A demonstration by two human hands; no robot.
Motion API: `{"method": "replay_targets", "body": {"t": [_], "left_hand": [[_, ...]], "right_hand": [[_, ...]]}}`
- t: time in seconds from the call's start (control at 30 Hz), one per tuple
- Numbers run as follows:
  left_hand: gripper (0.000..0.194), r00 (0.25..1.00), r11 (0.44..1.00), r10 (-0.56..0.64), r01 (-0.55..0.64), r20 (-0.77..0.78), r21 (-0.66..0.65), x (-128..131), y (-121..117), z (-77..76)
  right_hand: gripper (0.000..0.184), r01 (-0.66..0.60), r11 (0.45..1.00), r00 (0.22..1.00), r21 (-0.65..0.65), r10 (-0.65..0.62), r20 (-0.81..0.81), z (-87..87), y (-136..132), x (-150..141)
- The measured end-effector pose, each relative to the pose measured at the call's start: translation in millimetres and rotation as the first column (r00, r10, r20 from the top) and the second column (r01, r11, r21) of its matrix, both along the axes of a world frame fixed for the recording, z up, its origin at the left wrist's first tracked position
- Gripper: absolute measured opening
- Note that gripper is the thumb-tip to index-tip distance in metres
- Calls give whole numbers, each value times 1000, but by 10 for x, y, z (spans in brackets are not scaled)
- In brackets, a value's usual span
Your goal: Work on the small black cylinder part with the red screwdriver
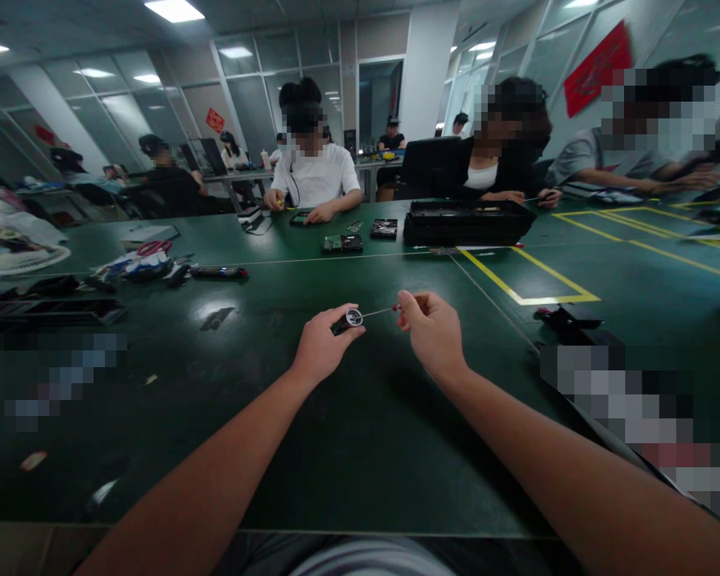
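My left hand [327, 342] is closed around a small black cylinder [353, 318] with a silvery ring at its end, which faces up and to the right; its exact kind cannot be made out. A thin metal shaft [377, 312] runs from that ringed end to my right hand [433, 330]. Thumb and fingers of the right hand pinch the red end [395, 308] of the shaft, which looks like a slim screwdriver. Both hands are held above the green table, a short gap apart. My fingers partly hide the cylinder's body and the tool's handle.
On the green table [348, 448] lie a green circuit board unit [342, 243], a small metal-and-black unit [384, 229], a long black housing [468, 224] and a dark pen-like tool [219, 273]. Yellow tape [552, 302] marks the right. Several people sit across the table.
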State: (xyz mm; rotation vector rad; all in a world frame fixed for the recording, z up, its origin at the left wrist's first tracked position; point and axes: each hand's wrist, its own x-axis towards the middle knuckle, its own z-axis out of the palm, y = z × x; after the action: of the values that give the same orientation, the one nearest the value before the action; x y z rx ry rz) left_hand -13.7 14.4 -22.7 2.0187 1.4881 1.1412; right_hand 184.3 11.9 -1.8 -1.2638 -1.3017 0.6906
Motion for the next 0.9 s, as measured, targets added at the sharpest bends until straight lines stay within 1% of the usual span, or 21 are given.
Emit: {"method": "replay_targets", "body": {"t": [0.17,0.27,0.4,0.47,0.53,0.63,0.7,0.77,0.83,0.9], "left_hand": [[42,1000,1000,7,-7,-8,6,7,-6,12],[41,999,1000,8,-7,-50,28,11,-5,21],[41,992,998,10,-1,-126,69,6,-2,37],[41,988,997,18,-6,-153,77,6,-4,50],[41,985,997,27,-15,-168,76,9,-8,64],[40,984,997,36,-24,-172,74,7,-8,73],[40,985,997,41,-28,-166,77,-4,-3,71],[40,986,996,39,-26,-162,81,-18,4,65],[39,986,996,37,-23,-166,84,-29,9,61],[40,984,996,35,-21,-172,86,-31,8,60]], "right_hand": [[40,42,999,998,-11,-42,51,4,5,7],[42,66,998,992,7,-67,111,17,3,9],[51,113,986,949,124,-144,280,53,-19,24],[55,105,976,918,191,-169,358,67,-30,32],[53,83,971,900,224,-169,401,71,-38,33],[41,15,977,909,213,-102,404,61,-53,17],[30,-69,978,924,197,-11,382,49,-65,3],[21,-156,966,925,204,71,374,41,-79,-7],[17,-209,952,918,223,112,381,43,-90,-7],[20,-214,953,913,214,117,390,55,-96,-1]]}}
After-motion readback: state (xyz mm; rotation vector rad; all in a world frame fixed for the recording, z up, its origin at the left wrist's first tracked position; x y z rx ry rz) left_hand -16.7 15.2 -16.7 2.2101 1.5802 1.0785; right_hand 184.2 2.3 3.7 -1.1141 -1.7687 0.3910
